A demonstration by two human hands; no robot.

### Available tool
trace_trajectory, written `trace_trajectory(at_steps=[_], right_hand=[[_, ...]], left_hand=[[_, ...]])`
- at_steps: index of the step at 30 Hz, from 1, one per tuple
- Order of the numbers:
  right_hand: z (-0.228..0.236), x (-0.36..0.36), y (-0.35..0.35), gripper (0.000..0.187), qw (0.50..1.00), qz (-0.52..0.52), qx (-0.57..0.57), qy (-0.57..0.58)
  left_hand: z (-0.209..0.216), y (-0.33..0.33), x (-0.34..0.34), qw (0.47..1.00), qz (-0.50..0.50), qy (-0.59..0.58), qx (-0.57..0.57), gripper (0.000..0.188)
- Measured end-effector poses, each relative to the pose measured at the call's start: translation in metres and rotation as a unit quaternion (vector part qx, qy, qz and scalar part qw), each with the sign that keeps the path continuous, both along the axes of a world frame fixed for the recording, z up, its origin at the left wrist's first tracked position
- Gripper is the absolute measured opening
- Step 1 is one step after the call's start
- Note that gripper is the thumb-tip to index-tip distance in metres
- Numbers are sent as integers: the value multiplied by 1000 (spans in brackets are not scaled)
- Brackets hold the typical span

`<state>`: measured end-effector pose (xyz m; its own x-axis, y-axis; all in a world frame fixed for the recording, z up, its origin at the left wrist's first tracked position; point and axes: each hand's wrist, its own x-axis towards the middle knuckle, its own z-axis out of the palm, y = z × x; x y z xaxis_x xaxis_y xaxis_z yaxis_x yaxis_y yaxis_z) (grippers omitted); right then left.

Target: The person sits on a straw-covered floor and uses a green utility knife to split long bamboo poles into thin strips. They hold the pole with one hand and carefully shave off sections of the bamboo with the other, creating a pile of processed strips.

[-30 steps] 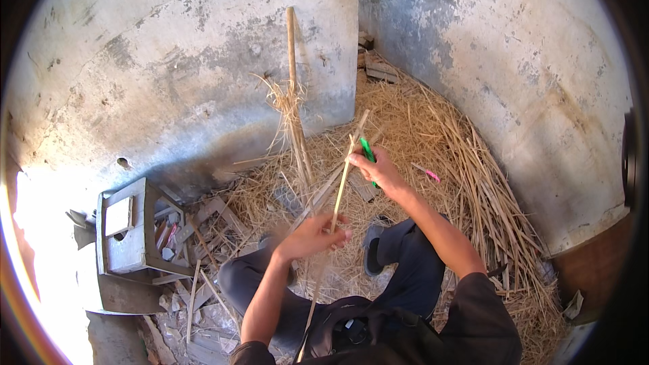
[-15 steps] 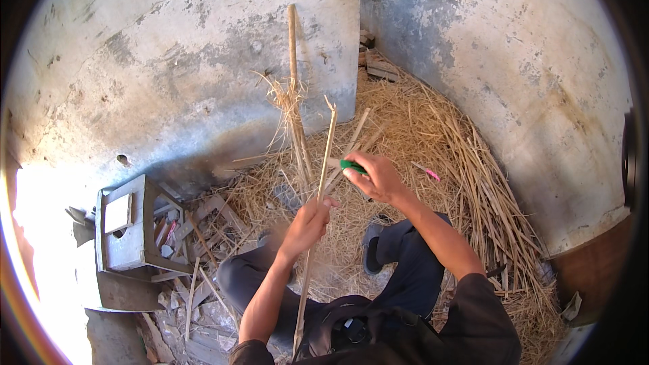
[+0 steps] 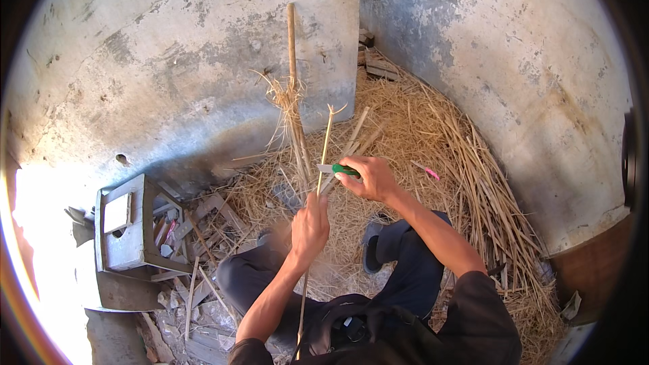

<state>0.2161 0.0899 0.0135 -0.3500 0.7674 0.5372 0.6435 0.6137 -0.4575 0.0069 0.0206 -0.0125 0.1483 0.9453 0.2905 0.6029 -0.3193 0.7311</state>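
Note:
My left hand (image 3: pixel 309 224) grips a long thin straw stalk (image 3: pixel 326 136) that stands nearly upright in front of me, its frayed tip pointing up. My right hand (image 3: pixel 370 177) holds a small knife with a green handle (image 3: pixel 343 169); its blade touches the stalk just above my left hand. Several more pale stalks slant behind the knife. I sit on the ground with my legs in dark trousers bent in front of me.
A heap of dry straw (image 3: pixel 446 142) fills the corner between two worn plaster walls. A wooden stick with straw tied round it (image 3: pixel 292 88) leans on the wall. A grey wooden stool (image 3: pixel 125 230) and broken wood scraps (image 3: pixel 196 277) lie at left. A pink object (image 3: pixel 430 173) rests on the straw.
The stalk swung from a slant to nearly upright. My right hand with the knife came down and left to the stalk. My left hand rose slightly along it.

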Motion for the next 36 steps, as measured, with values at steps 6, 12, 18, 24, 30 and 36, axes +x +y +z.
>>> trace_trajectory(at_steps=[6,12,18,24,30,36], right_hand=[[8,1,-6,32,999,27,-36,-21],[3,-3,-9,35,997,55,-35,-29],[5,-6,-9,33,997,50,-59,-19],[-3,-4,-4,33,999,31,-21,-14],[-1,-3,-2,34,1000,25,-15,-5],[5,38,33,37,990,-91,-103,15]], left_hand=[[3,-1,0,997,-19,40,71,16],[-1,2,0,998,-15,-51,-25,16],[1,2,-3,998,-15,-60,-25,17],[2,2,-2,998,-23,-60,-16,18],[2,0,-3,999,-23,-47,-8,18],[4,-14,2,997,-41,-47,43,19]])
